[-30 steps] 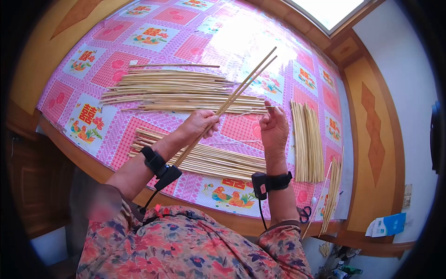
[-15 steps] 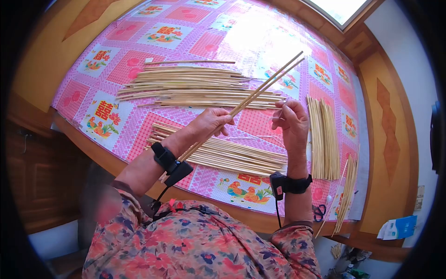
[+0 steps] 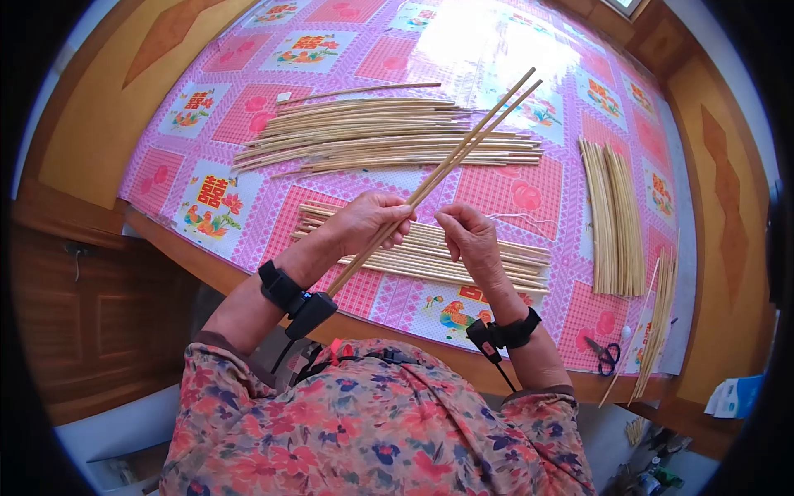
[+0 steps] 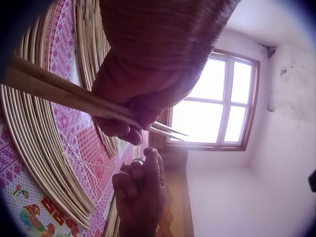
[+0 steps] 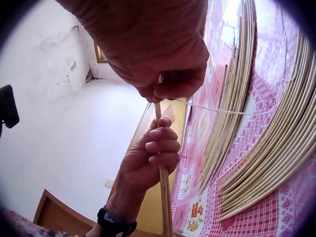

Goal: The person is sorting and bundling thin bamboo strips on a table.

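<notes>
Two long, thin, pale bamboo sticks [image 3: 471,140] slant up above the desk [image 3: 190,256], gripped together low down by the curled left hand [image 3: 368,221]; they look light, stiff and splintery, so a firm hold there suits. The right hand [image 3: 467,236], just beside, pinches a thin white string [image 3: 521,217]. Flat bundles of similar sticks [image 3: 389,136] lie on the desk's sunlit pink checked cloth [image 3: 504,186], in an orange wood-panelled room.
</notes>
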The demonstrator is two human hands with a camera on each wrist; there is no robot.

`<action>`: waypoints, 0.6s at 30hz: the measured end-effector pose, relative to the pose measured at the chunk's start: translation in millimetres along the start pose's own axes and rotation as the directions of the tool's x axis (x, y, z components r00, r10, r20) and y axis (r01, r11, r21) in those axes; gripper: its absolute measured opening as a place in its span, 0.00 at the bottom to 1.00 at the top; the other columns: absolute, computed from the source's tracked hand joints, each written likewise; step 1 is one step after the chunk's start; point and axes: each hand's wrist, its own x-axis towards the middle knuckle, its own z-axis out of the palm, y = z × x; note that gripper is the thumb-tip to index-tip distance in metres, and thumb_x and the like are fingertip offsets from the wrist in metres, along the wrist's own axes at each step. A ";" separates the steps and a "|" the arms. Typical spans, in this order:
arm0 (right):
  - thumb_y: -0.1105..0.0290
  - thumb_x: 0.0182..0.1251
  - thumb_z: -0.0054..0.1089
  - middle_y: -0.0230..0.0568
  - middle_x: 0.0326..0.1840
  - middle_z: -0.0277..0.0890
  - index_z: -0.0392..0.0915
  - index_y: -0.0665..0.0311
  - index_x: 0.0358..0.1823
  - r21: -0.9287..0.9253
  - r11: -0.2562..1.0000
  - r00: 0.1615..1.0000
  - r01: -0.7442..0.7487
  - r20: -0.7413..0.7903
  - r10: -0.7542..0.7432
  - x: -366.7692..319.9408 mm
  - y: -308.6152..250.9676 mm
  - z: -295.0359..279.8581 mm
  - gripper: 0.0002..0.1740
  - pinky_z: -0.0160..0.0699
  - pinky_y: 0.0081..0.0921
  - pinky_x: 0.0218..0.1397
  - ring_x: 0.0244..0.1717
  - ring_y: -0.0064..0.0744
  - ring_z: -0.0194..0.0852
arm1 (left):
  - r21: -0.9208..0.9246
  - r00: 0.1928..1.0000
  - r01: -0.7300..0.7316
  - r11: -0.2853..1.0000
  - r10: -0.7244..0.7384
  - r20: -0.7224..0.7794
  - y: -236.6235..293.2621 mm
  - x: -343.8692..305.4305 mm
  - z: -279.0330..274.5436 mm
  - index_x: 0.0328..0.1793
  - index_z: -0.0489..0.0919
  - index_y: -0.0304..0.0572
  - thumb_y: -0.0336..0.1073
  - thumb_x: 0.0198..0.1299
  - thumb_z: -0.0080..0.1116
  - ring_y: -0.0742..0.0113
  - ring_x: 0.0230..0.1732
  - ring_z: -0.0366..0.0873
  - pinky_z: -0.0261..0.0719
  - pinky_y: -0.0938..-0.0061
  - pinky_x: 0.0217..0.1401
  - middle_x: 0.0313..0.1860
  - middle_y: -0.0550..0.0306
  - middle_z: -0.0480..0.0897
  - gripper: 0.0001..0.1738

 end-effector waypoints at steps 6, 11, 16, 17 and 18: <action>0.69 0.62 0.53 0.28 0.14 0.65 0.74 0.64 0.37 -0.231 0.973 1.000 0.012 0.023 -0.007 -10.2 -0.9 11.4 0.07 0.60 0.15 0.17 0.16 0.12 0.59 | -0.090 0.999 0.032 0.995 -0.033 -0.007 -5.1 -14.6 4.0 0.38 0.74 0.36 0.36 0.62 0.47 0.81 0.20 0.71 0.71 0.89 0.19 0.22 0.64 0.75 0.10; 0.72 0.62 0.51 0.35 0.15 0.65 0.75 0.61 0.44 -0.336 0.926 0.984 0.171 0.099 -0.146 -20.0 -1.2 18.0 0.10 0.64 0.20 0.20 0.16 0.19 0.61 | -0.083 0.999 0.020 0.996 -0.022 -0.023 -8.8 -16.0 1.5 0.38 0.74 0.36 0.36 0.62 0.47 0.82 0.20 0.71 0.70 0.89 0.20 0.23 0.65 0.74 0.10; 0.73 0.61 0.50 0.43 0.16 0.65 0.74 0.62 0.44 -0.394 0.906 0.987 0.156 0.094 -0.129 -25.3 -1.5 17.7 0.10 0.66 0.24 0.22 0.16 0.26 0.64 | -0.055 0.999 0.034 0.998 -0.035 -0.019 -9.7 -21.6 3.4 0.38 0.74 0.37 0.36 0.62 0.46 0.82 0.21 0.71 0.69 0.88 0.20 0.23 0.66 0.74 0.10; 0.73 0.62 0.50 0.43 0.16 0.66 0.74 0.62 0.45 -0.383 0.902 0.979 0.198 0.116 -0.166 -24.2 -0.8 17.5 0.10 0.66 0.24 0.22 0.17 0.26 0.65 | -0.054 0.999 0.035 0.998 -0.036 -0.019 -9.6 -22.6 3.4 0.38 0.74 0.37 0.36 0.62 0.46 0.82 0.21 0.71 0.69 0.88 0.20 0.23 0.66 0.74 0.10; 0.73 0.62 0.50 0.43 0.17 0.66 0.74 0.62 0.45 -0.371 0.898 0.970 0.238 0.135 -0.201 -24.0 -0.3 17.6 0.11 0.67 0.24 0.22 0.17 0.26 0.65 | -0.053 0.999 0.029 0.998 -0.030 -0.014 -9.6 -23.4 3.0 0.38 0.74 0.38 0.37 0.62 0.46 0.82 0.21 0.71 0.69 0.88 0.20 0.23 0.66 0.74 0.10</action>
